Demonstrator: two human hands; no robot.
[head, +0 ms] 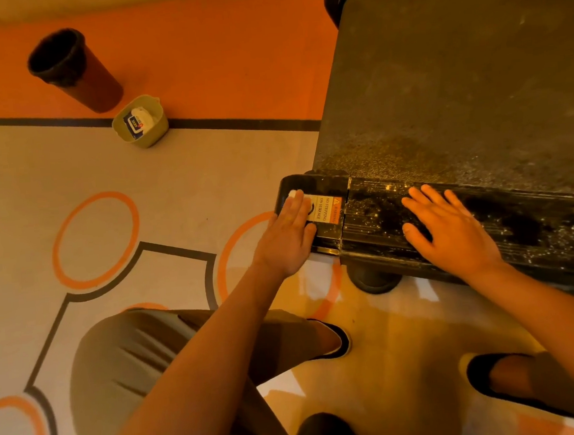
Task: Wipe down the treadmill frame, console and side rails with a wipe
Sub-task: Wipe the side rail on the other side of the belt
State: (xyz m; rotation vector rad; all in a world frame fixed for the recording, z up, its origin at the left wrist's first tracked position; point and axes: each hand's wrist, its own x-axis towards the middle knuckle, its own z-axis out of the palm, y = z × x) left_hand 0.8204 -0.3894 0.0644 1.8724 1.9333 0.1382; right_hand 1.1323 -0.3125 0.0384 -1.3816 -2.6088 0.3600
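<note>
The treadmill's black side rail (374, 210) runs across the right half of the head view, dusty and speckled, beside the dark belt (457, 83). Its end cap (324, 187) carries a white and orange warning sticker (328, 210). My left hand (288, 234) lies flat on that end cap with straight fingers pressing a white wipe (293, 193), which peeks out past the fingertips. My right hand (448, 228) rests flat on the rail further right, fingers spread, holding nothing.
On the orange and grey patterned floor stand a dark bin (73, 71) and a small green basket (155, 133) holding a wipes pack. A round treadmill foot (374, 279) sits under the rail. My knees and black shoes are near the bottom.
</note>
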